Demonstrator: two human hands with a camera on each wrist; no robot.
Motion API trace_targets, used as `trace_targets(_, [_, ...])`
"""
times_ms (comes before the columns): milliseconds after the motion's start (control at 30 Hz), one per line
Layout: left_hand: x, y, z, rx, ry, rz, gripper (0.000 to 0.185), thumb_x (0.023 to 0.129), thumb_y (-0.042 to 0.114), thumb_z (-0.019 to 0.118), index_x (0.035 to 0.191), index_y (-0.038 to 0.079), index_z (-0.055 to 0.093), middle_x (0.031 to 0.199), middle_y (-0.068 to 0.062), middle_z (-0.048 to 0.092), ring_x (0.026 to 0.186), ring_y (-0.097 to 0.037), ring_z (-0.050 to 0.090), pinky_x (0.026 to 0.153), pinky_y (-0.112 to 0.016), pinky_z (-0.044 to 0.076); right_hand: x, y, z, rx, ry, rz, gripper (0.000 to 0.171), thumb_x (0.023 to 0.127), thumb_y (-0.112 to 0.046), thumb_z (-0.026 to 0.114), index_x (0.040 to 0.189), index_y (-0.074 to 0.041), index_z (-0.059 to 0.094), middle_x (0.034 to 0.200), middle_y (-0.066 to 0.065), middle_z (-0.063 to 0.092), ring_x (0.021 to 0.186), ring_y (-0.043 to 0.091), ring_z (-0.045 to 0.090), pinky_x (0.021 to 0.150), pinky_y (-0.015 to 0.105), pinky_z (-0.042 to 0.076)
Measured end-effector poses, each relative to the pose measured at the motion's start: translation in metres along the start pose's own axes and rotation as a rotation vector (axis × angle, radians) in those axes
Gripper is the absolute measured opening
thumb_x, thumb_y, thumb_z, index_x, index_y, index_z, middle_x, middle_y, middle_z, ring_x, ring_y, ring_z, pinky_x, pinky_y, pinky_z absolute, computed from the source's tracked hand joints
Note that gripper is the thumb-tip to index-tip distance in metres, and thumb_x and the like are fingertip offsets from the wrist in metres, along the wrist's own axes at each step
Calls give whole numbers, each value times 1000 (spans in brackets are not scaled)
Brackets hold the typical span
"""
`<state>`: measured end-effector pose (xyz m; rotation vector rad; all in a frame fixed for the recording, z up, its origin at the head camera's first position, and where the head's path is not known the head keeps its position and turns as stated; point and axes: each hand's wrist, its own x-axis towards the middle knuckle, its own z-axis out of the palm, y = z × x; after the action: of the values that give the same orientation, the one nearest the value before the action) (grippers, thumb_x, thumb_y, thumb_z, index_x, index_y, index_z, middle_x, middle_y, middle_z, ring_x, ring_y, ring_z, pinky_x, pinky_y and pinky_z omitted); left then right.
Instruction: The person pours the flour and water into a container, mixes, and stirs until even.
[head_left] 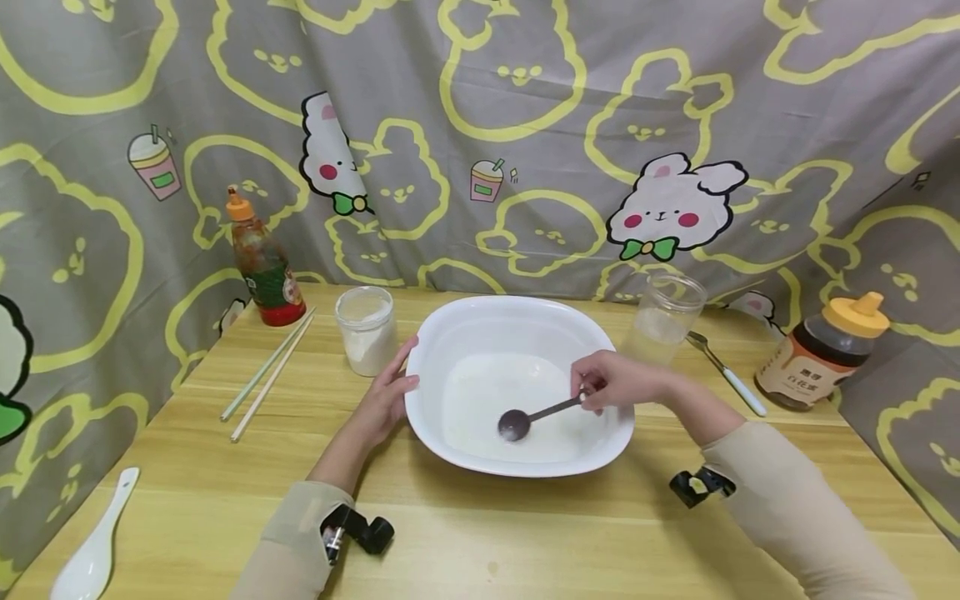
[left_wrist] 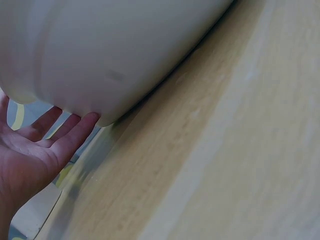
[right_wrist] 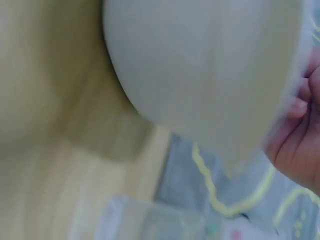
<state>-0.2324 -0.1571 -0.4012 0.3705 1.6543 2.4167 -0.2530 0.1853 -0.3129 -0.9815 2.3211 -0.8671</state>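
One spoon slants lower left from right hand, nearer, pinching it | mid-frame, I see left hand, fingers extended, touching bowl

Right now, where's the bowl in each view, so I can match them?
Head: the bowl sits at the centre.
Left wrist: upper left, the left hand touching its outside.
Right wrist: top, right of centre, the right hand at the picture's edge.
Shared landmark: the table, visible in all three.

Left grip spread, right grip pinching, both forearms angled inward
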Motion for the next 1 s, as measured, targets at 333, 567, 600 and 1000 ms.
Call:
trace_targets(333, [-1, 0, 0, 0, -7, 5, 65, 82, 8, 46, 139, 18, 16, 134, -20, 22, 107, -33, 40, 78, -39, 44, -4, 6, -27, -140, 143, 152, 6, 76, 2, 58, 80, -2, 57, 59, 3, 52, 55, 17, 49, 51, 27, 40])
trace_targets(567, [0, 0, 0, -9, -13, 7, 65, 83, 7, 44, 139, 18, 15, 136, -19, 20, 113, -40, 31, 81, -41, 42, 37, 12, -11, -102, 267, 121, 7, 76, 1, 58, 82, 0, 56, 60, 6, 57, 57, 25, 53, 52, 26, 39])
trace_targets(600, [0, 0, 0, -11, -16, 9, 65, 83, 7, 44, 139, 18, 15, 136, -19, 20, 113, -40, 30, 81, -41, 42, 43, 11, -7, -76, 273, 101, 7, 76, 2, 58, 82, 1, 55, 60, 6, 57, 59, 28, 54, 52, 26, 40])
trace_targets(1000, [-1, -2, 0, -15, -13, 22, 66, 82, 7, 45, 139, 16, 14, 134, -22, 21, 108, -34, 39, 78, -39, 45, 55, -6, 27, 122, 77, 5, 8, 77, 3, 57, 84, 1, 57, 59, 7, 56, 60, 39, 48, 49, 22, 34])
